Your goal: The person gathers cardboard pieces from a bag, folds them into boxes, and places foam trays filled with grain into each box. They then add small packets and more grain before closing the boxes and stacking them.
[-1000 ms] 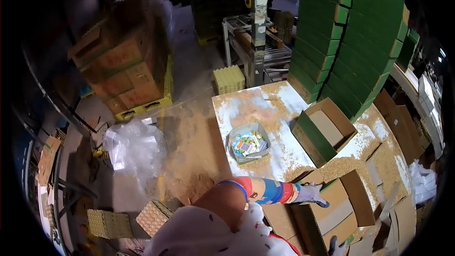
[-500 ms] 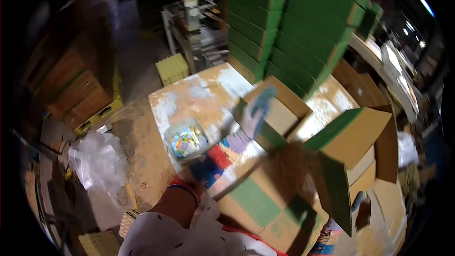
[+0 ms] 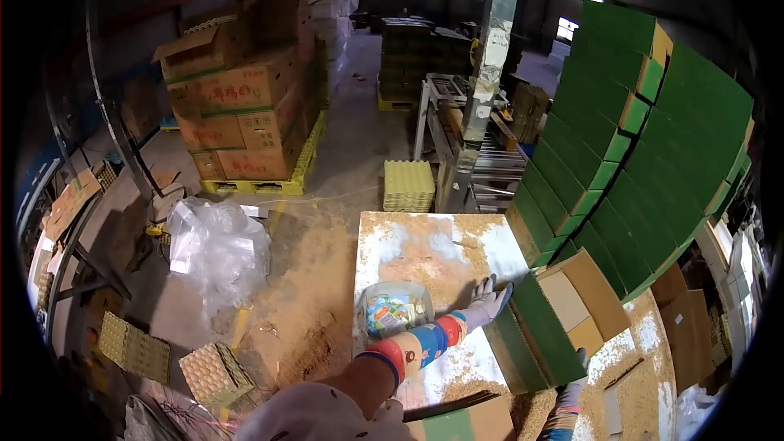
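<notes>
An open green and brown cardboard box (image 3: 545, 328) stands on the sawdust-strewn table (image 3: 380, 233), its inside showing bare cardboard. My left hand (image 3: 487, 304), in a pale glove with dark fingertips, rests against the box's left side with its fingers apart. At the box's near right corner is my right hand (image 3: 575, 376), also gloved and mostly hidden by the box; its grip does not show. A clear tub (image 3: 427, 304) of small colourful packets sits left of my left forearm. Another cardboard box (image 3: 467, 423) lies at the table's near edge.
Stacked green boxes (image 3: 653, 139) rise behind the table at right. Egg trays (image 3: 408, 186) stand on the floor beyond it. At left are brown cartons (image 3: 237, 126) on a yellow pallet, a heap of clear plastic (image 3: 216, 249) and a tray of eggs (image 3: 211, 371).
The view has swung left and up. My left hand has come down to the box's side. The open box that was at the right now stands upright in front of me.
</notes>
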A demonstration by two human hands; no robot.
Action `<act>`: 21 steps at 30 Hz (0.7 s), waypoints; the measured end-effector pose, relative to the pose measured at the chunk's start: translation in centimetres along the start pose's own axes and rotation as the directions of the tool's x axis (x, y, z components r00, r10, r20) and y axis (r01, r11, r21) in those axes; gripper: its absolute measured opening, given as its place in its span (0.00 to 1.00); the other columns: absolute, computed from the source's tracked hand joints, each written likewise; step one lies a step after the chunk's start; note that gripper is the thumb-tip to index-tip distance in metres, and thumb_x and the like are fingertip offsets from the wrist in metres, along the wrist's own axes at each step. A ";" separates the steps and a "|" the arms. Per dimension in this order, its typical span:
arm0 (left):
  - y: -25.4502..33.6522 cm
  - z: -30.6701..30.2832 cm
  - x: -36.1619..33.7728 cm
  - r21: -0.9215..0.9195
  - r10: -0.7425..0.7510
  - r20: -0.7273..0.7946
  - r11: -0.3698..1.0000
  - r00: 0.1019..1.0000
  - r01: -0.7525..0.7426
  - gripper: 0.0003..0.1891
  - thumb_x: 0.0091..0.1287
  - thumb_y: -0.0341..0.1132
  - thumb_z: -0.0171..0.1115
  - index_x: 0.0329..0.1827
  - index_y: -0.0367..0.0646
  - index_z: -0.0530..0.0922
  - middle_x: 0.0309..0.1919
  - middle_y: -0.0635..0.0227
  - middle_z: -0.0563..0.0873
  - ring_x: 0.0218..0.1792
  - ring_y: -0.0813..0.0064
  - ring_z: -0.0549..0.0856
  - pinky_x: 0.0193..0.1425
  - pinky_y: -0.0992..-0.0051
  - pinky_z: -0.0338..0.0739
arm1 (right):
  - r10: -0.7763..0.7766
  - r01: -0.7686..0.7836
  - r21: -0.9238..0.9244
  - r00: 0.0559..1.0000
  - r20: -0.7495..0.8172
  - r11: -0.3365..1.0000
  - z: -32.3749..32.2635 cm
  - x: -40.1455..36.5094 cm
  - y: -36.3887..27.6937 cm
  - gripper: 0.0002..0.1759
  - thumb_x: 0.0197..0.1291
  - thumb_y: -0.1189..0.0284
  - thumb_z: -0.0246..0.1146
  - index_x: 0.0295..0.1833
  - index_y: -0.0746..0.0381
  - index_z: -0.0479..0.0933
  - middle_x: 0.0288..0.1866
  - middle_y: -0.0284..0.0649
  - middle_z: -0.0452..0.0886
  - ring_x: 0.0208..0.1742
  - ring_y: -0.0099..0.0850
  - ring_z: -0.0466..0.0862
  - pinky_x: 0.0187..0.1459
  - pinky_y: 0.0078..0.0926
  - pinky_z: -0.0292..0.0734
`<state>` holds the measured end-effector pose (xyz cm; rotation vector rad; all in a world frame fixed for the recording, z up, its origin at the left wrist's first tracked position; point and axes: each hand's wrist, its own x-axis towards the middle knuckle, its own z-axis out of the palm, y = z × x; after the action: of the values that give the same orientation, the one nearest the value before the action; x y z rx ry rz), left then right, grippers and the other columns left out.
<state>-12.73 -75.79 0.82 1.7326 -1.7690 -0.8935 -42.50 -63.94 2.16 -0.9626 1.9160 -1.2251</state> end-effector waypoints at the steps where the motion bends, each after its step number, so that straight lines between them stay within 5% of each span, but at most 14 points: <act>1: 1.0 -0.3 -1.4 0.027 -0.024 -0.195 0.999 0.980 0.029 0.35 0.71 0.61 0.42 0.75 0.49 0.59 0.75 0.53 0.55 0.73 0.46 0.55 0.76 0.48 0.46 | -0.250 0.169 -0.347 0.946 -0.205 0.923 -0.3 -2.2 -0.3 0.33 0.66 0.51 0.57 0.66 0.63 0.68 0.51 0.52 0.77 0.53 0.47 0.76 0.59 0.41 0.67; 2: 1.5 -0.5 -3.7 -0.082 0.073 -0.267 0.992 0.961 -0.099 0.34 0.71 0.59 0.45 0.74 0.49 0.60 0.75 0.52 0.56 0.73 0.46 0.55 0.76 0.48 0.46 | -0.473 0.100 -0.681 0.791 -0.388 0.726 -0.6 -4.5 -0.6 0.31 0.67 0.50 0.56 0.62 0.66 0.72 0.45 0.52 0.79 0.50 0.45 0.76 0.57 0.38 0.67; 4: 4.9 -4.0 -12.4 -0.133 0.380 -0.370 0.882 0.848 -0.453 0.34 0.67 0.53 0.58 0.72 0.48 0.63 0.72 0.48 0.59 0.72 0.44 0.56 0.76 0.49 0.48 | -0.465 0.352 -0.353 0.826 -0.319 0.867 -3.3 -7.3 2.6 0.30 0.65 0.53 0.59 0.62 0.64 0.73 0.46 0.52 0.79 0.49 0.46 0.76 0.55 0.38 0.67; 5: 3.7 -3.2 -15.6 -0.056 0.627 -0.163 0.765 0.762 -0.641 0.37 0.64 0.54 0.60 0.72 0.44 0.62 0.72 0.46 0.59 0.72 0.44 0.57 0.76 0.48 0.49 | -0.468 0.441 -0.156 0.840 -0.277 0.884 -4.5 -9.2 3.6 0.29 0.64 0.54 0.60 0.63 0.63 0.73 0.47 0.52 0.79 0.49 0.46 0.76 0.54 0.38 0.68; 7: 1.3 -1.6 -22.0 -0.254 0.896 0.310 0.400 0.318 -0.880 0.45 0.58 0.54 0.65 0.72 0.36 0.59 0.71 0.43 0.61 0.73 0.43 0.58 0.75 0.48 0.52 | -0.317 0.309 -0.180 0.948 -0.013 0.934 -6.8 -21.0 2.4 0.36 0.67 0.54 0.58 0.71 0.66 0.60 0.61 0.61 0.71 0.65 0.45 0.69 0.64 0.44 0.67; 8: 1.3 -3.6 -25.9 -0.257 0.887 0.460 0.174 0.038 -0.951 0.48 0.54 0.57 0.66 0.72 0.36 0.59 0.69 0.37 0.60 0.72 0.42 0.60 0.74 0.46 0.54 | -0.349 0.349 -0.331 0.935 0.060 0.877 -7.3 -24.9 3.0 0.37 0.66 0.56 0.59 0.71 0.67 0.59 0.62 0.62 0.70 0.66 0.47 0.69 0.65 0.44 0.67; 9: -2.6 -0.3 -28.3 -0.253 0.813 0.579 0.105 -0.064 -0.962 0.53 0.45 0.62 0.69 0.72 0.43 0.60 0.69 0.34 0.59 0.70 0.40 0.61 0.73 0.44 0.54 | -0.367 0.387 -0.465 0.920 0.138 0.796 -7.8 -28.6 3.6 0.37 0.65 0.57 0.61 0.71 0.67 0.59 0.63 0.62 0.70 0.66 0.50 0.69 0.65 0.44 0.66; 11: -6.9 3.0 -31.2 0.196 0.957 0.179 -0.262 -0.228 -0.945 0.46 0.49 0.58 0.67 0.71 0.48 0.62 0.69 0.37 0.59 0.70 0.39 0.61 0.72 0.42 0.54 | -0.364 0.482 -0.666 0.874 0.322 0.569 -7.5 -36.3 -1.7 0.33 0.65 0.55 0.59 0.68 0.65 0.64 0.60 0.61 0.73 0.60 0.54 0.72 0.59 0.51 0.69; 13: -2.4 -4.7 -32.9 -0.097 0.663 0.739 -0.071 -0.119 -0.993 0.41 0.56 0.54 0.64 0.72 0.49 0.62 0.70 0.39 0.58 0.71 0.41 0.59 0.71 0.45 0.56 | -0.304 0.576 -0.766 0.812 0.498 0.284 -7.2 -41.2 -6.7 0.30 0.65 0.54 0.58 0.65 0.63 0.68 0.56 0.59 0.77 0.54 0.58 0.76 0.54 0.57 0.73; 14: -5.5 -0.8 -33.7 -0.026 0.750 0.658 -0.066 -0.066 -0.998 0.40 0.55 0.51 0.65 0.72 0.50 0.62 0.70 0.42 0.60 0.70 0.41 0.61 0.70 0.44 0.56 | -0.412 0.634 -0.771 0.718 0.561 0.056 -7.5 -42.2 -2.4 0.27 0.64 0.56 0.56 0.62 0.62 0.71 0.55 0.56 0.77 0.53 0.55 0.77 0.52 0.52 0.75; 16: -3.7 -2.9 -34.4 -0.070 0.699 0.713 -0.011 -0.057 -0.997 0.41 0.54 0.52 0.66 0.72 0.53 0.62 0.69 0.46 0.62 0.70 0.44 0.62 0.71 0.46 0.55 | -0.501 0.647 -0.761 0.676 0.540 0.052 -6.5 -43.9 -0.6 0.27 0.63 0.62 0.55 0.66 0.60 0.69 0.54 0.53 0.76 0.50 0.52 0.77 0.49 0.47 0.76; 18: -0.3 -6.0 -34.4 -0.139 0.637 0.768 0.077 -0.058 -0.987 0.39 0.55 0.51 0.66 0.71 0.54 0.64 0.70 0.48 0.62 0.71 0.47 0.61 0.72 0.46 0.54 | -0.505 0.657 -0.739 0.592 0.628 -0.147 -8.3 -44.9 3.9 0.26 0.63 0.72 0.50 0.68 0.57 0.66 0.56 0.51 0.76 0.50 0.49 0.77 0.48 0.45 0.76; 19: 0.5 -6.6 -34.3 -0.134 0.700 0.712 0.065 -0.051 -0.989 0.35 0.57 0.48 0.64 0.69 0.53 0.66 0.65 0.52 0.68 0.67 0.51 0.67 0.68 0.51 0.61 | -0.475 0.637 -0.761 0.635 0.609 -0.123 -8.7 -45.5 2.3 0.27 0.60 0.73 0.57 0.67 0.57 0.69 0.56 0.51 0.77 0.51 0.48 0.78 0.51 0.43 0.77; 21: 3.4 -7.5 -33.8 -0.057 0.736 0.676 -0.012 -0.048 -0.998 0.30 0.58 0.44 0.62 0.66 0.53 0.68 0.55 0.59 0.76 0.55 0.59 0.78 0.56 0.59 0.71 | -0.559 0.592 -0.781 0.723 0.406 0.198 -10.4 -46.9 -1.2 0.26 0.55 0.73 0.65 0.63 0.58 0.74 0.55 0.52 0.79 0.54 0.48 0.79 0.55 0.44 0.75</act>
<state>-7.27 -43.10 11.38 -0.1613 -3.0268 -0.1898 -26.83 -19.97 13.35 -2.4571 2.2257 -0.3462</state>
